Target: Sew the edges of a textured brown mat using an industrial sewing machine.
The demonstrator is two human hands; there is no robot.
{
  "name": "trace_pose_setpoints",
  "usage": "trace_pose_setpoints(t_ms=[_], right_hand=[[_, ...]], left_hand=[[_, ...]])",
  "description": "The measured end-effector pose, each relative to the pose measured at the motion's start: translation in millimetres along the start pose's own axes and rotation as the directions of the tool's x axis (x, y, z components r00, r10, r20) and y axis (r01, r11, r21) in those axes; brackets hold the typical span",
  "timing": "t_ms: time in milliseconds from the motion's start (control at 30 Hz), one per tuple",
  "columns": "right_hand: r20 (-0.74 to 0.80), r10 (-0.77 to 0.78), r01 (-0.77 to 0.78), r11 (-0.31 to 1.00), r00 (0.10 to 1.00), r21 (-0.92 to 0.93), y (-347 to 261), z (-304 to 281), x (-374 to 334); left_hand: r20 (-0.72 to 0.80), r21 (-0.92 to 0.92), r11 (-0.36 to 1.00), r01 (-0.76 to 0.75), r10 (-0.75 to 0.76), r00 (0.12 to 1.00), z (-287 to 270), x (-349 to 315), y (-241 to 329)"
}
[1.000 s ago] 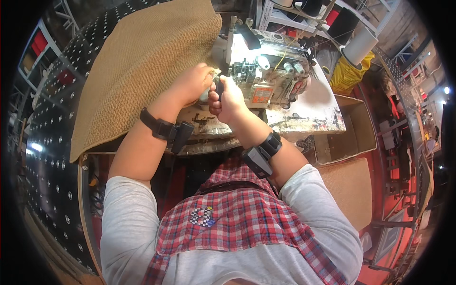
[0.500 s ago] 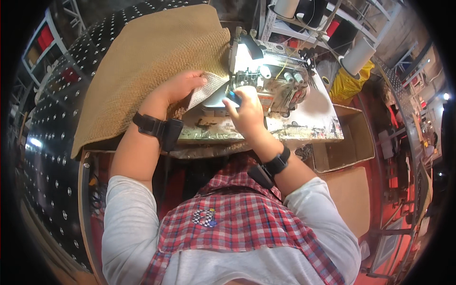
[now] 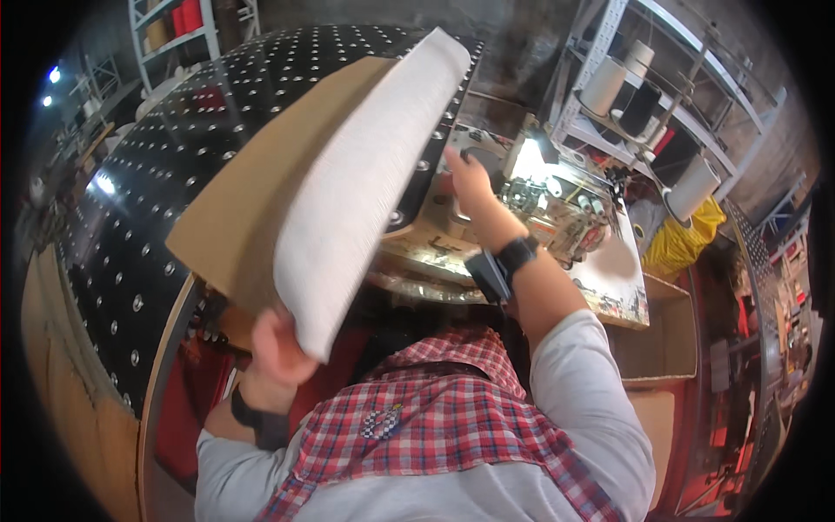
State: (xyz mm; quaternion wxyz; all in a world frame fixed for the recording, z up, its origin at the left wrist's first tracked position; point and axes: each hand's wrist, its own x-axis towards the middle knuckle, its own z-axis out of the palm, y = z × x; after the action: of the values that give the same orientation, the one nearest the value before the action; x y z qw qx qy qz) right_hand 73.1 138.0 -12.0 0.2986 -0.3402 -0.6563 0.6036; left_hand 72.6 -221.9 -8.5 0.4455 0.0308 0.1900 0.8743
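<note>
My left hand (image 3: 283,348), low at the left, is closed on the near corner of a tan woven mat (image 3: 261,183). The mat is lifted and folded over, so its white backing (image 3: 370,165) faces up along the right side. My right hand (image 3: 472,184) is raised just left of the sewing machine (image 3: 557,204), apart from the mat. Its fingers are curled, and a small dark thing shows by them, too unclear to name. The machine's lamp is lit over its needle area, and several thread guides show on its front.
A black table (image 3: 113,261) dotted with shiny metal studs spreads out at the left. Thread cones (image 3: 693,187) stand on a rack at the right, near a yellow bag (image 3: 683,235). Below the machine table (image 3: 622,291) is an open cardboard box (image 3: 665,335).
The mat has left the machine and is now folded up with its white backing showing. My left hand has come down toward me with its corner. The view has shifted left.
</note>
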Motion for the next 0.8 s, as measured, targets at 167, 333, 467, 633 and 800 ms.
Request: trace_pose_setpoints(t_ms=[167,333,467,633,800], right_hand=[[-0.015,-0.061,0.061,0.998,0.998,0.005,-3.0,19.8,82.9],[0.040,-0.222,0.187,0.694,0.974,-0.695,-30.5,39.0,65.2],[0.131,-0.188,0.209,0.489,0.973,-0.847,-33.7,38.4,70.7],[0.290,-0.399,0.362,0.118,0.870,-0.925,-57.9,33.2,50.4],[0.341,-0.594,0.289,-0.184,0.729,-0.939,-133.3,-26.1,-8.1]], left_hand=[[0.376,0.830,0.520,-0.200,-0.258,0.890,-16.5,19.9,79.3],[0.311,0.600,-0.668,0.441,0.703,0.640,-92.7,76.5,228.4],[-0.109,0.723,-0.520,0.454,0.563,0.819,-47.8,81.6,259.5],[0.391,0.890,-0.296,-0.347,0.103,0.915,79.5,60.4,170.9],[0.794,0.592,-0.113,-0.798,-0.092,0.601,170.3,-8.9,77.5]])
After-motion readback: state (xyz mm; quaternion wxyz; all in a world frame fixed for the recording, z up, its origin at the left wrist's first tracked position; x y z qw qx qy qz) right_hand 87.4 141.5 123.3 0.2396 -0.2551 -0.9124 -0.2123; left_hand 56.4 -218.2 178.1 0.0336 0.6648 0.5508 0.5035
